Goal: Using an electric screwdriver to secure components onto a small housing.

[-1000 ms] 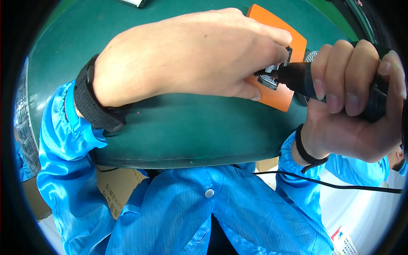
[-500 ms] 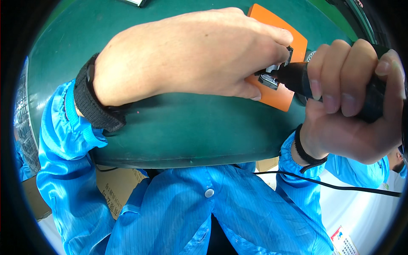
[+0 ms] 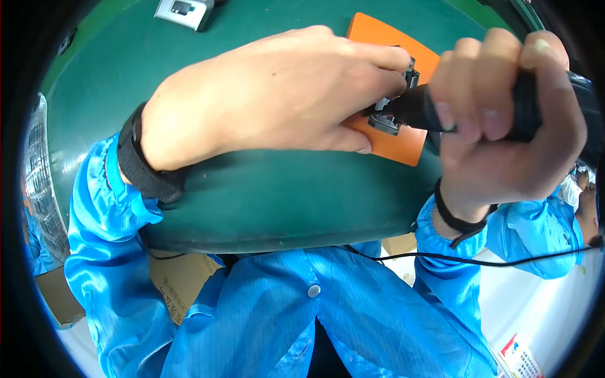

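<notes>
Beyond the orange plate (image 3: 403, 148) and well to its left, a white tray (image 3: 190, 19) is set down, with a small dark piece (image 3: 181, 7) seated in it. Nearer the wearer than the plate and to its left, below the counter (image 3: 277, 201), a printed cardboard box (image 3: 183, 277) is partly hidden by blue clothing; its contents cannot be seen. On the plate, a small black-and-silver part (image 3: 386, 124) is covered in part by the left hand (image 3: 271, 94), whose fingers are bent over it, the thumb held apart; whether the part is pinched in this grip cannot be told. By the right hand (image 3: 504, 126), a black power screwdriver (image 3: 409, 107) is gripped with closed fingers just right of the plate, its nose brought to the part. The plate is borne by the green-topped counter. Well to the plate's right, another person's blue sleeve (image 3: 535, 236) is seen above a pale floor (image 3: 554, 315), crossed by a black cable (image 3: 504, 262).
</notes>
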The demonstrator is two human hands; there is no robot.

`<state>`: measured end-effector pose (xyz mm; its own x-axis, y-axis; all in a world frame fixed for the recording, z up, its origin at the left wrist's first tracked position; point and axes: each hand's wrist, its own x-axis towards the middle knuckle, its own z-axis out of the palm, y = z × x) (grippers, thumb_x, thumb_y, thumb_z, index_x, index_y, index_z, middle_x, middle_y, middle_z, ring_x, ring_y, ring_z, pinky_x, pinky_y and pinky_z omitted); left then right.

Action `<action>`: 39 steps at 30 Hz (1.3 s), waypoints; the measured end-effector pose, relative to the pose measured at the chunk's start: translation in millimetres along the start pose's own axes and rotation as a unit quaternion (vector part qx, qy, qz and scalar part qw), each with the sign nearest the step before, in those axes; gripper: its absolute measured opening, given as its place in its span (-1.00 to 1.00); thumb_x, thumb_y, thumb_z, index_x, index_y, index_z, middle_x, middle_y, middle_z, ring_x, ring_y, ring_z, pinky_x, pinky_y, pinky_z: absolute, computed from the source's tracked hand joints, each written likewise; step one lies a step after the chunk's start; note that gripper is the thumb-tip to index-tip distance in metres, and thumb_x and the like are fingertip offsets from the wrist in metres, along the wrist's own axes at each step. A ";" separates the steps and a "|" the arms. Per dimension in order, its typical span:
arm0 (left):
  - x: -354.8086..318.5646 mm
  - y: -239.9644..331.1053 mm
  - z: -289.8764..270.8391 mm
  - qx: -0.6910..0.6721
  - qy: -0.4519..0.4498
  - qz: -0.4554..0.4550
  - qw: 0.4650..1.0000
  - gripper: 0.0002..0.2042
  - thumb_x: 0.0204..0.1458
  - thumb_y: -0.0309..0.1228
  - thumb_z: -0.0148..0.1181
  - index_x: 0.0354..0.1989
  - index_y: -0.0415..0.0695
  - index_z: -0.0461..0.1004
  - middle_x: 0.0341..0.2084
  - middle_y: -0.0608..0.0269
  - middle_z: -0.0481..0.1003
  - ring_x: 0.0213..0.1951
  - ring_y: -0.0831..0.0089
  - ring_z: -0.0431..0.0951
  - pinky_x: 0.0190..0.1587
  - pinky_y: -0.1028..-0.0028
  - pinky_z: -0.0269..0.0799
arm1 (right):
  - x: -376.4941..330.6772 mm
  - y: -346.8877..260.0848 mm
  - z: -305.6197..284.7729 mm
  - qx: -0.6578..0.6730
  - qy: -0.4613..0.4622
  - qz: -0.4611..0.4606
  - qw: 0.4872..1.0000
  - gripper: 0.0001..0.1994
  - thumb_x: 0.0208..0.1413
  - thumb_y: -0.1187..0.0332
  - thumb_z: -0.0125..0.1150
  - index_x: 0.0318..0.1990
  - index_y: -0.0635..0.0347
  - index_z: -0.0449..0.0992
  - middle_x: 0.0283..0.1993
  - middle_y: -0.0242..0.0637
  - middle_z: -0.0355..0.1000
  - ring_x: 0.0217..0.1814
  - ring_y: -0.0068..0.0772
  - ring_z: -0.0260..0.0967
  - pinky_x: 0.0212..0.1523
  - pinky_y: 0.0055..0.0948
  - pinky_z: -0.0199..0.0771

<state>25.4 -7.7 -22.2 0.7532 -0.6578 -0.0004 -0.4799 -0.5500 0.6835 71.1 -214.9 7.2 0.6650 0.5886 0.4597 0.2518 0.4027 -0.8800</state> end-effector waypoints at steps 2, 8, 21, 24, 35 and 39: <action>-2.6 -4.8 2.2 0.032 0.024 0.044 0.998 -0.45 -0.12 -0.37 0.52 0.11 -0.22 0.53 0.07 0.09 0.54 -0.17 -0.03 0.66 -0.13 0.12 0.62 | -3.8 -19.5 -34.3 0.064 -0.042 -0.015 0.997 -0.64 0.44 0.19 -0.25 -0.01 0.25 0.45 -0.53 -0.47 0.18 -0.59 -0.60 0.07 -0.50 -0.46 0.19; -14.5 11.7 -7.3 0.065 0.003 0.025 0.998 -0.36 -0.17 -0.28 0.57 0.10 -0.34 0.53 0.19 0.05 0.50 -0.07 -0.04 0.67 -0.04 0.20 0.68 | -1.2 -73.1 -78.3 -0.024 -0.055 -0.046 0.997 -0.71 0.48 0.26 -0.20 -0.05 0.29 0.41 -0.53 -0.41 0.18 -0.61 -0.50 0.12 -0.54 -0.43 0.24; -18.4 31.2 -12.9 0.115 -0.004 0.002 0.993 -0.31 -0.21 -0.16 0.55 0.08 -0.37 0.55 0.20 0.03 0.50 -0.09 0.03 0.69 -0.03 0.21 0.72 | 0.0 -43.8 -68.8 -0.072 -0.040 -0.038 0.996 -0.67 0.45 0.22 -0.26 -0.03 0.24 0.42 -0.55 -0.45 0.16 -0.60 -0.57 0.09 -0.52 -0.44 0.22; -19.4 31.2 -13.6 0.109 0.002 0.007 0.994 -0.31 -0.21 -0.16 0.55 0.08 -0.37 0.55 0.20 0.03 0.50 -0.09 0.04 0.70 -0.02 0.21 0.72 | 0.9 -43.4 -68.6 -0.077 -0.047 -0.036 0.995 -0.66 0.44 0.21 -0.28 -0.03 0.23 0.42 -0.55 -0.46 0.16 -0.60 -0.59 0.08 -0.52 -0.44 0.21; -19.7 29.8 -10.7 0.099 0.002 0.005 0.995 -0.33 -0.20 -0.19 0.54 0.08 -0.36 0.55 0.18 0.02 0.51 -0.06 0.01 0.69 -0.03 0.20 0.72 | -2.7 -36.1 -55.0 -0.106 0.006 -0.037 0.994 -0.69 0.43 0.25 -0.32 -0.06 0.19 0.40 -0.58 -0.44 0.15 -0.65 -0.58 0.07 -0.58 -0.41 0.21; -18.6 30.3 -6.8 0.095 0.001 -0.005 0.995 -0.34 -0.21 -0.19 0.54 0.08 -0.36 0.55 0.18 0.03 0.52 -0.07 0.02 0.69 -0.05 0.21 0.72 | -8.5 -28.9 -53.7 -0.098 0.034 -0.032 0.994 -0.73 0.44 0.26 -0.29 -0.09 0.18 0.37 -0.59 -0.44 0.15 -0.67 -0.58 0.07 -0.58 -0.41 0.22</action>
<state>-0.1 -8.6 3.5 0.7595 -0.6505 -0.0055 -0.5482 -0.6445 0.5330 96.0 -269.1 22.3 0.6875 0.5147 0.5123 0.4227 0.2900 -0.8586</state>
